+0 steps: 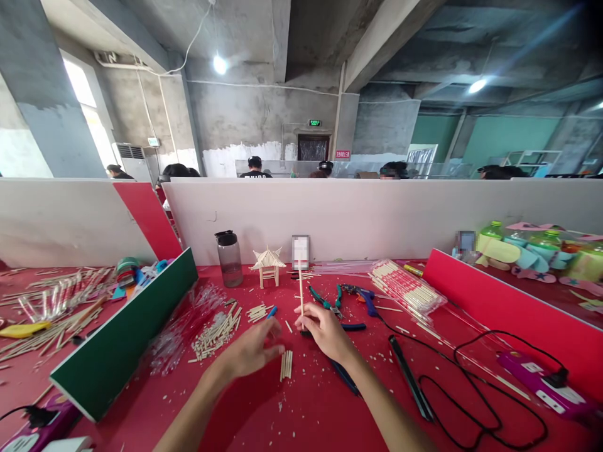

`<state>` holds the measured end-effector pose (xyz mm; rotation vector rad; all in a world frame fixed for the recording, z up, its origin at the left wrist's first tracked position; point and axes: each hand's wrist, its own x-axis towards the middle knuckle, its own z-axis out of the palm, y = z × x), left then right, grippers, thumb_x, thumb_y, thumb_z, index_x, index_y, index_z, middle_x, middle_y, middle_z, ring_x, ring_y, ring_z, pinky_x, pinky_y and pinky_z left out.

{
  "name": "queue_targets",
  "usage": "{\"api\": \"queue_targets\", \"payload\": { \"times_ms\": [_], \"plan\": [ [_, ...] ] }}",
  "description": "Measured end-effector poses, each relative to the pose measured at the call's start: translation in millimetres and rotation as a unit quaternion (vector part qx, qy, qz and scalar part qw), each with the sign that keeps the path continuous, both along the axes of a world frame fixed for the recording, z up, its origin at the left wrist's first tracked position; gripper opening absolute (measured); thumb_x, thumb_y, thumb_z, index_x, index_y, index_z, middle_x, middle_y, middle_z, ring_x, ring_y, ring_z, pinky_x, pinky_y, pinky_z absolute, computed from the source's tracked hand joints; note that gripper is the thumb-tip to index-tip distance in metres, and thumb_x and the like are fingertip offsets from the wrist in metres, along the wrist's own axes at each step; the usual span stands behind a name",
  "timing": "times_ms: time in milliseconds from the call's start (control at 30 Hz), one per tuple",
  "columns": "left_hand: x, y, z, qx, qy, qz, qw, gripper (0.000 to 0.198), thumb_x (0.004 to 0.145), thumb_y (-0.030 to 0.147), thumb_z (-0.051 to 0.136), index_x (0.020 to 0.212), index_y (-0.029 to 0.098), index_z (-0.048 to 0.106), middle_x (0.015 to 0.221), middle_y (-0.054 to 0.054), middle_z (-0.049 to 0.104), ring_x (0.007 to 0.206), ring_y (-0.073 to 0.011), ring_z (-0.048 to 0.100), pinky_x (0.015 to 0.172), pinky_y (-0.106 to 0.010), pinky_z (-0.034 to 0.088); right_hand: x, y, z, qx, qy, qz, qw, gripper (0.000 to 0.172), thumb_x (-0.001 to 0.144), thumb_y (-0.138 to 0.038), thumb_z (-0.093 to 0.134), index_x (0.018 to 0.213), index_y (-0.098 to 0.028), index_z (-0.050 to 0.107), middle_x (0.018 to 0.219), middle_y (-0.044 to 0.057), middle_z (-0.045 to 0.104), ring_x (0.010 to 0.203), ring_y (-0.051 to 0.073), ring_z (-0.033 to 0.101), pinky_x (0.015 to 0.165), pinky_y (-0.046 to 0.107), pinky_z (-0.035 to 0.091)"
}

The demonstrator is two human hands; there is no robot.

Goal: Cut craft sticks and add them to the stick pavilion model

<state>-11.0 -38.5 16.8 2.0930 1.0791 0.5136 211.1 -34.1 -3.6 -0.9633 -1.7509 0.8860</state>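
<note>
My right hand (325, 328) pinches a thin wooden stick (302, 290) and holds it upright over the red table (245, 414). To its left, my left hand (254, 346) hovers with fingers loosely apart and nothing visible in them. A short row of cut sticks (286, 367) lies just by the left fingertips. Partly under my right hand and forearm are pliers (335, 306) with green and dark blue handles. A small stick-built pavilion (268, 267) stands further back. Cut pieces form a heap (217, 334) on the left, with a smaller group (259, 312) nearby.
A dark bottle (229, 260) and a phone (300, 251) stand by the white partition (377, 220). On the right lie a glue gun (367, 300), bagged sticks (407, 290), a utility knife (409, 376) and a looping black cable (475, 383). Green (127, 345) and red (513, 301) boards flank the space.
</note>
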Motion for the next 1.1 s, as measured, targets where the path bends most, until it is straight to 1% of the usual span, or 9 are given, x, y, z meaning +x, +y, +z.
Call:
{"api": "queue_targets", "payload": {
  "times_ms": [67,133,300,433,567,700,833,933,1100],
  "plan": [
    [1,-2,-5.9,0.043,0.079,-0.045,0.995,0.041,0.078,0.046,0.066,0.110,0.023,0.057,0.114,-0.007,0.061,0.105,-0.0259,0.057,0.091,-0.037,0.044,-1,3,-3.5,-0.080,0.085,0.025,0.993,0.038,0.090,-0.049,0.057,0.110,-0.017,0.060,0.088,0.006,0.070,0.078,0.019,0.069,0.076,0.035,0.056],
    [5,-5,-10.2,0.063,0.125,-0.075,0.987,0.049,0.073,0.045,0.071,0.116,0.026,0.058,0.121,-0.006,0.059,0.113,-0.0285,0.055,0.097,-0.039,0.042,-5,5,-7.3,-0.129,0.133,0.036,0.982,0.047,0.083,-0.054,0.064,0.110,-0.016,0.059,0.090,0.006,0.068,0.075,0.019,0.070,0.075,0.037,0.057],
    [15,-10,-13.2,0.108,0.153,-0.090,0.978,0.044,0.076,0.036,0.069,0.117,0.026,0.058,0.118,-0.006,0.062,0.111,-0.0283,0.057,0.098,-0.038,0.040,-9,7,-11.1,-0.179,0.183,0.013,0.967,0.051,0.068,-0.055,0.076,0.100,-0.016,0.064,0.088,0.002,0.064,0.073,0.019,0.070,0.074,0.037,0.058],
    [13,-9,-14.9,0.146,0.148,-0.102,0.973,0.042,0.079,0.033,0.065,0.119,0.026,0.056,0.118,-0.007,0.063,0.112,-0.0301,0.057,0.099,-0.043,0.040,-6,9,-7.7,-0.203,0.207,0.005,0.957,0.055,0.065,-0.051,0.080,0.103,-0.015,0.065,0.082,0.002,0.066,0.075,0.018,0.068,0.073,0.033,0.057],
    [4,-5,-14.2,0.189,0.126,-0.093,0.969,0.044,0.086,0.032,0.057,0.129,0.025,0.050,0.128,-0.009,0.059,0.121,-0.0313,0.053,0.105,-0.047,0.038,-2,8,-4.5,-0.217,0.220,0.002,0.951,0.055,0.063,-0.048,0.083,0.104,-0.016,0.066,0.083,0.003,0.069,0.075,0.017,0.067,0.074,0.031,0.057],
    [-1,-2,-7.3,0.223,0.088,-0.077,0.968,0.044,0.090,0.033,0.054,0.132,0.023,0.046,0.131,-0.012,0.056,0.123,-0.0306,0.051,0.104,-0.045,0.042,-3,6,-5.1,-0.234,0.229,0.006,0.945,0.053,0.061,-0.046,0.085,0.103,-0.018,0.069,0.087,0.003,0.068,0.080,0.018,0.067,0.078,0.034,0.057],
    [2,-3,-3.1,0.248,0.046,-0.077,0.965,0.047,0.093,0.032,0.052,0.138,0.024,0.039,0.131,-0.011,0.054,0.123,-0.0269,0.051,0.103,-0.041,0.043,-9,3,-7.1,-0.236,0.229,0.024,0.944,0.045,0.062,-0.044,0.085,0.097,-0.019,0.073,0.091,0.003,0.067,0.085,0.019,0.064,0.078,0.034,0.056],
    [6,-2,-6.3,0.264,0.035,-0.058,0.962,0.049,0.096,0.034,0.050,0.141,0.026,0.035,0.134,-0.010,0.053,0.126,-0.0266,0.049,0.106,-0.042,0.042,-14,-1,-6.2,-0.231,0.229,0.051,0.944,0.041,0.064,-0.044,0.084,0.096,-0.020,0.074,0.090,0.003,0.068,0.086,0.019,0.062,0.077,0.033,0.056],
    [10,1,-13.7,0.286,0.017,-0.043,0.957,0.050,0.097,0.031,0.049,0.145,0.026,0.032,0.137,-0.012,0.052,0.127,-0.0250,0.049,0.108,-0.042,0.042,-18,-5,-0.2,-0.228,0.243,0.045,0.942,0.041,0.063,-0.043,0.085,0.094,-0.019,0.075,0.085,0.003,0.067,0.081,0.018,0.061,0.077,0.035,0.056]
  ]
}}
